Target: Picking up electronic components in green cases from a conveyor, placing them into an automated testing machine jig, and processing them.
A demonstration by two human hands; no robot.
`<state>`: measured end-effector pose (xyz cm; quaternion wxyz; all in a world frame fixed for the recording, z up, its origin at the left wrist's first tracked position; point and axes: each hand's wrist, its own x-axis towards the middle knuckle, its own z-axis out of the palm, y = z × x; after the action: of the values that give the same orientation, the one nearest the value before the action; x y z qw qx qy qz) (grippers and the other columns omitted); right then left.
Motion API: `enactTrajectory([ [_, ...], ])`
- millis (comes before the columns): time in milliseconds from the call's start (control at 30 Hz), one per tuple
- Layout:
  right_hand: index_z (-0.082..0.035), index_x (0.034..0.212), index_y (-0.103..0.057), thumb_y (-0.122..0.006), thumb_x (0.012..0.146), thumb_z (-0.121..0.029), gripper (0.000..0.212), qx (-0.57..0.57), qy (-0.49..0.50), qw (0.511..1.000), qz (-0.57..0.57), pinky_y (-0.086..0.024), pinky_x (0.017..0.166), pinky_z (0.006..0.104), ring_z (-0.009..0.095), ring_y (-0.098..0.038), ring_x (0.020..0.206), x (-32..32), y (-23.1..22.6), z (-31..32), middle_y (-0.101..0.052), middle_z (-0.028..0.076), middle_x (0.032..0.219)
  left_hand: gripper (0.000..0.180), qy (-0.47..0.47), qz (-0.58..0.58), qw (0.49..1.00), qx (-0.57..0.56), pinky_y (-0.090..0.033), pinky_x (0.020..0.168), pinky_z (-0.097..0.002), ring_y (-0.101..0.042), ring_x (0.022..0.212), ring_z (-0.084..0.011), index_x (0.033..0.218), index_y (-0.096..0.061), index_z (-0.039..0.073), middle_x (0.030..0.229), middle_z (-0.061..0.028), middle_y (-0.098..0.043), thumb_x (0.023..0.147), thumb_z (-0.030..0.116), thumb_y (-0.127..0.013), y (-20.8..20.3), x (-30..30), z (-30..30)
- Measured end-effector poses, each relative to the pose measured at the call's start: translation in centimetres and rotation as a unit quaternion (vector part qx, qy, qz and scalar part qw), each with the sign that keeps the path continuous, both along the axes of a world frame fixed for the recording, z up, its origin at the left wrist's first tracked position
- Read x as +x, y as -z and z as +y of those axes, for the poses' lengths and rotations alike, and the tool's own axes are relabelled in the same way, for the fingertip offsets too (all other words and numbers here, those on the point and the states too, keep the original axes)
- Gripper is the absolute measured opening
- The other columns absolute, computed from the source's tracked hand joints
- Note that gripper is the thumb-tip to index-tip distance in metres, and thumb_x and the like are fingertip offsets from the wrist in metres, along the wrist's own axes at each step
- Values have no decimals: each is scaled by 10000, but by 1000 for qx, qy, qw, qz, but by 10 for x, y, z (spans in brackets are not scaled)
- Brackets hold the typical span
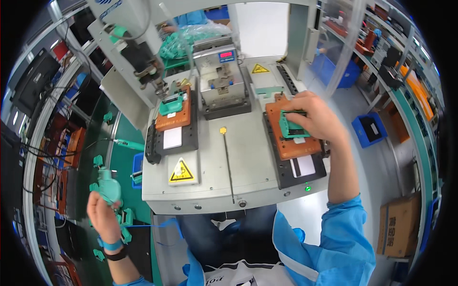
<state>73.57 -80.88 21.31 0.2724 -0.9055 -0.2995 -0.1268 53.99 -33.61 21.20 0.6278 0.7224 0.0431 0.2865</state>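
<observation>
My right hand (312,112) grips a green plastic housing (287,129) on the right orange fixture block (292,150). Fingers and thumb close around its upper edge; whether it sits fully in the block I cannot tell. Off to the left, my left hand (101,214) holds a rounded green plastic part (109,187) by its lower end, above the green bench. Another green housing (171,106) rests on the left orange fixture block (172,119), under the machine's tool head (151,78).
Between the fixtures stands a metal unit with a red display (222,78). Several green parts (126,217) lie on the left bench (125,167), near a green-handled screwdriver (130,144). A blue bin (369,129) and a cardboard box (399,224) are at right. Another person's blue sleeve (192,18) shows behind.
</observation>
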Motion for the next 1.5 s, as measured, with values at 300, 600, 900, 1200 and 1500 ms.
enactTrajectory([
  [300,12,963,-651,-650,764,-35,204,-82,2,996,41,-432,846,395,348,-559,918,1,2,12,-624,176,978,235,-475,103,872,58,-323,502,-226,-426,558,-51,722,-532,72,719,-47,-638,916,205,-526,72,-191,260],
  [600,-38,1390,-442,-475,957,-284,500,-87,21,995,46,-191,1135,404,312,-259,1414,-28,28,4,-279,142,1532,339,-744,168,642,-79,-440,597,-342,-607,650,-202,814,-609,-64,716,-142,-650,819,272,-558,204,-378,359],
  [900,10,1147,-635,-672,894,-311,410,-127,171,956,-200,-456,931,450,392,-519,1154,-88,11,58,-509,238,1295,511,-714,453,533,0,-482,874,-460,-622,1010,-410,993,-674,-44,1030,-274,-653,817,431,-606,256,-368,375],
  [1200,19,1276,-502,-565,905,-105,396,65,58,988,-124,-307,1074,415,335,-382,1325,-86,44,62,-383,205,1437,773,-597,467,635,151,-408,1005,-435,-532,1167,-427,1223,-597,12,1193,-266,-600,770,638,-596,208,-309,347],
  [1500,-14,985,-624,-784,629,-123,405,112,-24,988,-107,-458,902,429,376,-567,1070,-100,33,122,-575,206,1181,333,-464,81,882,0,-425,705,-231,-557,829,-105,1092,-595,39,986,-9,-604,948,336,-548,140,-231,305],
])
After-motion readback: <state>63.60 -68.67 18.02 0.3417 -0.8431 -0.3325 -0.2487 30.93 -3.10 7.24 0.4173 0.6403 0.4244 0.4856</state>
